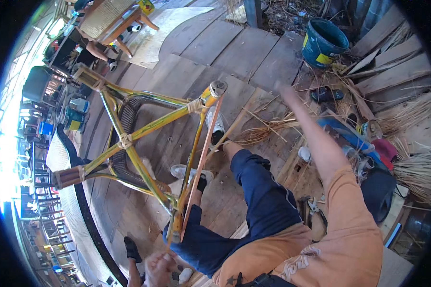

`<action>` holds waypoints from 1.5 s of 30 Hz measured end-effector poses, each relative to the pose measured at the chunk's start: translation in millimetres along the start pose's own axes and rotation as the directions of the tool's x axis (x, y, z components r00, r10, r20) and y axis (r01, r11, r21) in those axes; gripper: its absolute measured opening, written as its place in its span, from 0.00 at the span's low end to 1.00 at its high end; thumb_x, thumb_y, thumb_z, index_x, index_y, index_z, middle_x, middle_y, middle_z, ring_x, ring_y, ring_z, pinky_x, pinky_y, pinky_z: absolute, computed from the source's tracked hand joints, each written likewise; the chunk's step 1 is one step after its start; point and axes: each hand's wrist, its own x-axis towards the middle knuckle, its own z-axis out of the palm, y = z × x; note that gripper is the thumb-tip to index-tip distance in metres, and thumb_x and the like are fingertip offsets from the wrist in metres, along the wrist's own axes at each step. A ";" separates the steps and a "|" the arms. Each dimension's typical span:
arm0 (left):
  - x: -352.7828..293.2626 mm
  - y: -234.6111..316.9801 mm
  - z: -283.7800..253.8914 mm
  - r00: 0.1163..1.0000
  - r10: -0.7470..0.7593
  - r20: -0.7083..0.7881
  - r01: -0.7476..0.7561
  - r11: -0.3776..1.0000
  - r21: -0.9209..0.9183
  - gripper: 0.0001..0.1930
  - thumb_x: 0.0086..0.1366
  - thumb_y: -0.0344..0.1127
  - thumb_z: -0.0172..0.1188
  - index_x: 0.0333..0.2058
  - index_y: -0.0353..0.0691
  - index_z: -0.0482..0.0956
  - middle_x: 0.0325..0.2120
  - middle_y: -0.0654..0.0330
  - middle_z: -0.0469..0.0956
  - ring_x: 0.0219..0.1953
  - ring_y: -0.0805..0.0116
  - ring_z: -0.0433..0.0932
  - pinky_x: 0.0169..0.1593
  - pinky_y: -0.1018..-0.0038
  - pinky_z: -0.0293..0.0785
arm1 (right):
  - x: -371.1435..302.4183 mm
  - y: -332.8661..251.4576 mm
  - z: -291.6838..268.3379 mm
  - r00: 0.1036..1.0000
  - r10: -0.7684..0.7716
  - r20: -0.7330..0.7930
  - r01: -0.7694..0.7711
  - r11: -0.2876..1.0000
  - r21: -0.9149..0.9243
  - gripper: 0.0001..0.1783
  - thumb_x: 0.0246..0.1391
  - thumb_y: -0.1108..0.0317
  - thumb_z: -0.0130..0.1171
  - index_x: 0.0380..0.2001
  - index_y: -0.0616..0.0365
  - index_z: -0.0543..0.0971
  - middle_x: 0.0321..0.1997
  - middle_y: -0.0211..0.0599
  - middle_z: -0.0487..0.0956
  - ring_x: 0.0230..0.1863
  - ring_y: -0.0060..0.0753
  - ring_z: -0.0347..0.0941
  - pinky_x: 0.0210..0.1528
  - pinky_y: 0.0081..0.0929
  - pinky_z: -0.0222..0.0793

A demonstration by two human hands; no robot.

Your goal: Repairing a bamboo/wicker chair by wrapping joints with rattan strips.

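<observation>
Though we cannot tell whether our curled left hand (159,269) or blurred right hand (284,89) grips anything, an uneven tug could topple the yellow frame (125,141).

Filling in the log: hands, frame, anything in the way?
Left hand curled near the frame, grip unclear; right hand extended, blurred. Yellowish frame bound at joints. Loose strands on floor, right of frame.

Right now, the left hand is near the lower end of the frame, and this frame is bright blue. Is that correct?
The colour is wrong: the head view shows that the frame is mostly yellow. The left hand is indeed near its lower end.
</observation>
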 end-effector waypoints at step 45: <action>51.0 -74.5 136.6 0.938 -0.031 0.344 0.118 0.965 -0.236 0.13 0.68 0.36 0.50 0.45 0.35 0.76 0.25 0.67 0.74 0.18 0.83 0.68 0.20 0.85 0.64 | -304.6 -145.9 107.2 0.897 -0.034 0.441 -0.224 0.825 0.519 0.05 0.58 0.74 0.55 0.37 0.61 0.77 0.26 0.27 0.76 0.25 0.16 0.74 0.26 0.15 0.69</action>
